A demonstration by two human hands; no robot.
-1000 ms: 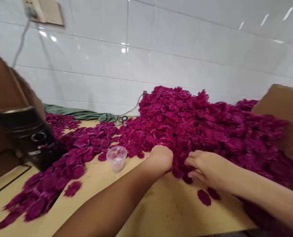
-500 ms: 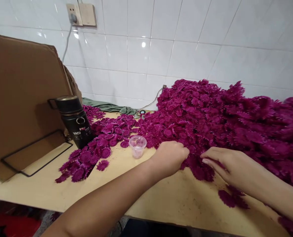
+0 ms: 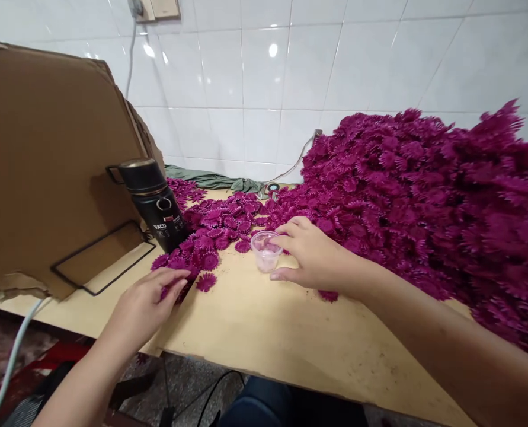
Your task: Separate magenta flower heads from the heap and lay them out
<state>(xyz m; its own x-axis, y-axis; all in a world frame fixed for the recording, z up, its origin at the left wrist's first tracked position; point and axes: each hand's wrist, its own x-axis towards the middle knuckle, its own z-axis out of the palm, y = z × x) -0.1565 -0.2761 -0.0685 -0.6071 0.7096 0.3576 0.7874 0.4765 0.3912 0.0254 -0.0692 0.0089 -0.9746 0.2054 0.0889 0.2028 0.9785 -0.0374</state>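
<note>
My right hand [image 3: 310,252] is at the small clear plastic cup [image 3: 266,261], fingers spread. One fingertip is over the cup's rim and the thumb is low beside its wall. The cup stands upright on the table and has something pale inside. My left hand [image 3: 146,302] is over the near end of a loose pile of magenta artificial flower pieces [image 3: 226,219], its thumb and fingers brought together. Whatever is between those fingertips is hidden among the petals. A single flower piece [image 3: 206,282] lies just right of the left hand.
A large heap of magenta flower pieces [image 3: 401,196] rises on the right against the tiled wall. A black flask [image 3: 154,204] stands at left, by a cardboard box [image 3: 54,166] and a black wire frame [image 3: 117,279]. Green cloth [image 3: 214,179] lies along the wall.
Both hands have left the front of the large heap. My left hand has moved left to the smaller pile, my right hand left to the cup. The view has shifted too.
</note>
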